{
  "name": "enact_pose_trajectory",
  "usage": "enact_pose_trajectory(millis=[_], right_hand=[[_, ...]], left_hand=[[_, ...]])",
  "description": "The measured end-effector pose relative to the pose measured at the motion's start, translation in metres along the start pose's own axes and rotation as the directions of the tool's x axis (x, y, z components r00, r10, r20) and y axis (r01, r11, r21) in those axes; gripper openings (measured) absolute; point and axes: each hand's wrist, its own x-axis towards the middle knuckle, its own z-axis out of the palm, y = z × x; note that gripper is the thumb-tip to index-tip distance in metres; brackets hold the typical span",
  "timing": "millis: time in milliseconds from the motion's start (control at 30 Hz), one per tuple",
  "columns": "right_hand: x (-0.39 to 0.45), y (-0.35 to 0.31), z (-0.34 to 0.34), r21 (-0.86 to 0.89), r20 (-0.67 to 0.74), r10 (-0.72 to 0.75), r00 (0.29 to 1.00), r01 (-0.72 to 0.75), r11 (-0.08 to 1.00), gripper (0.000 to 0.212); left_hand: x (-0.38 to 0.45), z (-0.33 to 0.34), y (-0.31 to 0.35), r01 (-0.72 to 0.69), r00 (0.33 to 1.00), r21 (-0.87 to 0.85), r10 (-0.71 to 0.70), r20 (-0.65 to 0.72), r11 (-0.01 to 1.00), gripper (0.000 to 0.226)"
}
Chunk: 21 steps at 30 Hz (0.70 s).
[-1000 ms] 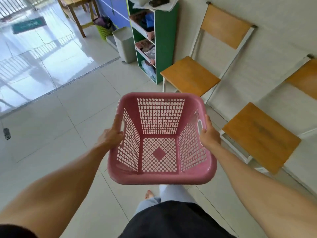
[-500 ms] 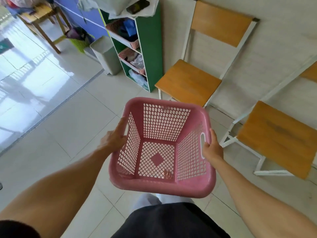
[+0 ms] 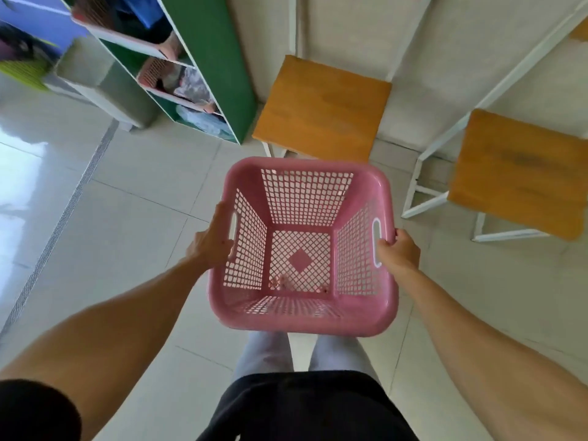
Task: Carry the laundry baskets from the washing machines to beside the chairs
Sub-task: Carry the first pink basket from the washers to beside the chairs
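Note:
I hold an empty pink mesh laundry basket (image 3: 304, 319) in front of me, above the tiled floor. My left hand (image 3: 212, 240) grips its left handle slot and my right hand (image 3: 397, 251) grips the right one. Just beyond the basket stands a chair with a wooden seat (image 3: 323, 106) and white metal legs. A second chair with the same seat (image 3: 518, 173) is to the right, against the wall. My legs show under the basket.
A green shelf unit (image 3: 219, 58) holding baskets of cloth stands left of the first chair. A grey bin (image 3: 105, 84) sits further left by a blue wall. Pale floor tiles (image 3: 127, 224) spread out to the left and below.
I have come closer to the chairs and the camera has tilted down. The basket now hangs lower, straight in front of the first chair, with both hands still on its handles.

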Motion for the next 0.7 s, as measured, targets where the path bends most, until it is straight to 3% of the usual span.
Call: enact_pose_trajectory(millis=[167,300,467,700], right_hand=[[0.024,0.016,0.031,0.004,0.016,0.133,0.991,-0.133,0.991,0.021],[0.053,0.036,0.064,-0.013,0.046,0.209,0.977,-0.209,0.978,0.019],[0.087,0.058,0.101,0.008,0.037,0.228,0.973,-0.229,0.973,0.021],[0.122,0.070,0.128,0.016,-0.010,0.220,0.975,-0.220,0.975,0.020]], left_hand=[[0.072,0.020,-0.010,0.057,0.997,0.030,-0.059,0.055,0.998,0.090],[0.124,0.041,-0.010,0.099,0.992,-0.013,-0.098,0.083,0.995,0.047],[0.170,0.082,-0.012,0.189,0.980,-0.086,-0.181,0.086,0.978,0.054],[0.202,0.116,-0.016,0.201,0.979,-0.104,-0.199,0.033,0.974,0.062]])
